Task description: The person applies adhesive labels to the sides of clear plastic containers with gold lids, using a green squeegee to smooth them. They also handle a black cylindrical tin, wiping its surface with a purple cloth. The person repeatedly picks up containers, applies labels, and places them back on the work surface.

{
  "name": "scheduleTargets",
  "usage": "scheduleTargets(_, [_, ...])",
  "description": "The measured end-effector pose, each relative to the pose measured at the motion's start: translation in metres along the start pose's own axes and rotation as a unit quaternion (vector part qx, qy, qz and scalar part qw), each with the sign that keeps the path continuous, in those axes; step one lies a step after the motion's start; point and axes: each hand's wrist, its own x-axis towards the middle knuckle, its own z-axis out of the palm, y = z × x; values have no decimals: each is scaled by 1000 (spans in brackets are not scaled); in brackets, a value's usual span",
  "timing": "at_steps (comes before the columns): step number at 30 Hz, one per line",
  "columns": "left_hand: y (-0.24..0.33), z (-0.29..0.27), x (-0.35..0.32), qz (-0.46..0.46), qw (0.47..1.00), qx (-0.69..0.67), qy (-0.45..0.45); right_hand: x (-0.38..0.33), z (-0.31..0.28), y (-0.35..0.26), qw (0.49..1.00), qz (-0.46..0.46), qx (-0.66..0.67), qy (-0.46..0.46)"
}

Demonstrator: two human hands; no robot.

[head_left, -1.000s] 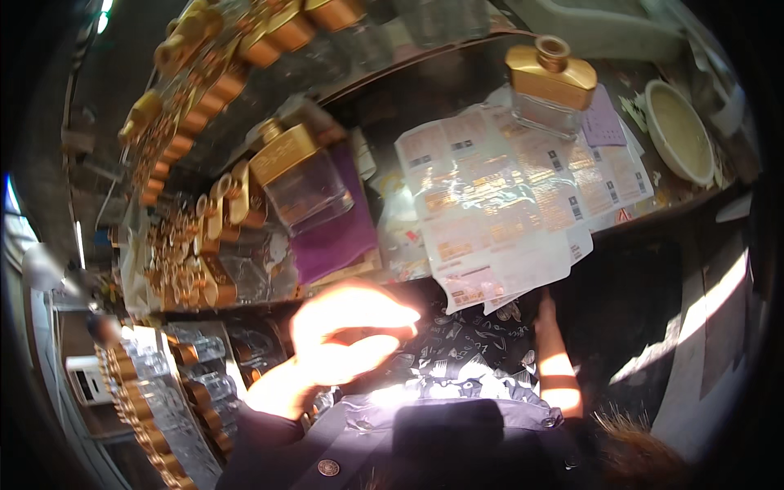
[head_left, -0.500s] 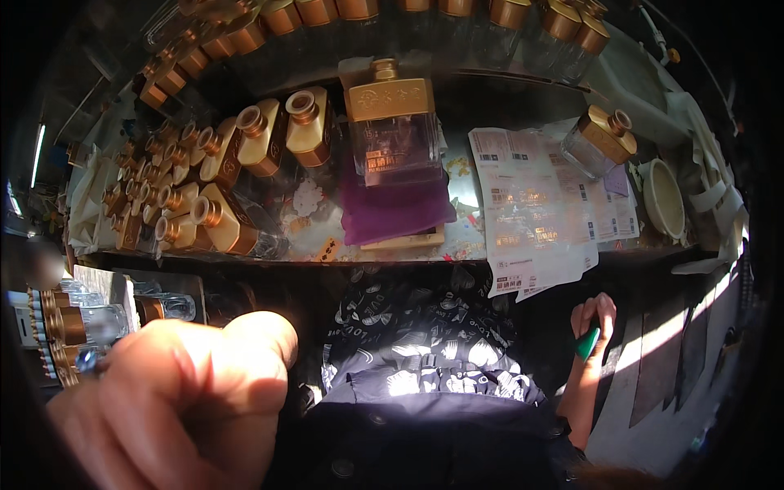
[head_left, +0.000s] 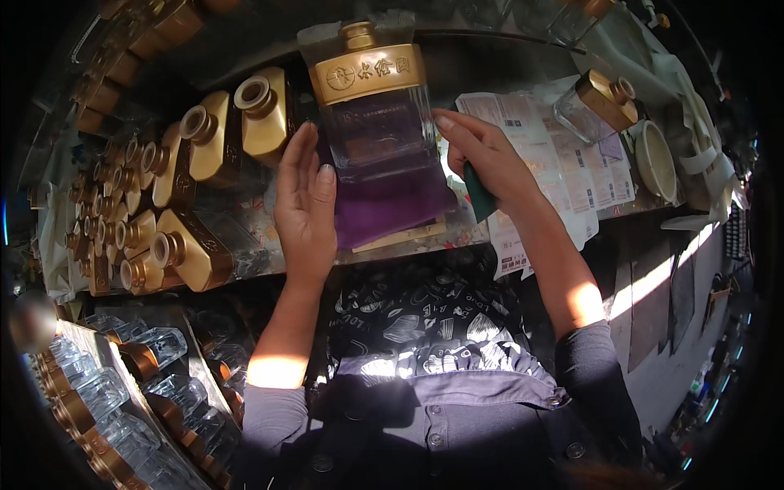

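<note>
A clear square glass bottle (head_left: pixel 377 122) with a gold shoulder and neck lies on a purple cloth (head_left: pixel 392 204) on the worktable. My left hand (head_left: pixel 304 200) rests flat against the bottle's left side, fingers straight and together. My right hand (head_left: pixel 483 159) touches the bottle's right edge with its fingertips while it grips a small dark green tool (head_left: pixel 478 194) in the palm.
Several gold-shouldered bottles (head_left: pixel 204 147) lie packed to the left. Sheets of white labels (head_left: pixel 563 155) lie to the right, with one more bottle (head_left: pixel 594 102) and a white bowl (head_left: pixel 653 159) beyond. A tray of bottles (head_left: pixel 122 392) stands at the lower left.
Both hands have come up from my lap to the bottle on the purple cloth. The left hand was close to the camera; the right, holding the green tool, was low at the right.
</note>
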Motion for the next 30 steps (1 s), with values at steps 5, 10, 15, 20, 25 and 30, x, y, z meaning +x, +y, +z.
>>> scheduleTargets(5, [-23,-2,1,-62,997,-37,-12,6,6,-2,998,15,-50,-33])
scheduleTargets(10, [-21,-4,15,-119,984,-127,-25,12,7,3,993,13,-113,-16])
scheduleTargets(15, [-22,-5,21,-138,983,-116,-46,12,13,4,991,1,-130,13])
scheduleTargets(20, [-23,0,24,-102,988,-92,-70,17,10,14,988,3,-156,5])
scheduleTargets(25, [-16,0,30,-123,981,-135,-69,13,13,2,990,8,-143,-1])
scheduleTargets(30, [-18,7,34,-115,982,-140,-56,14,15,8,994,-1,-109,-2])
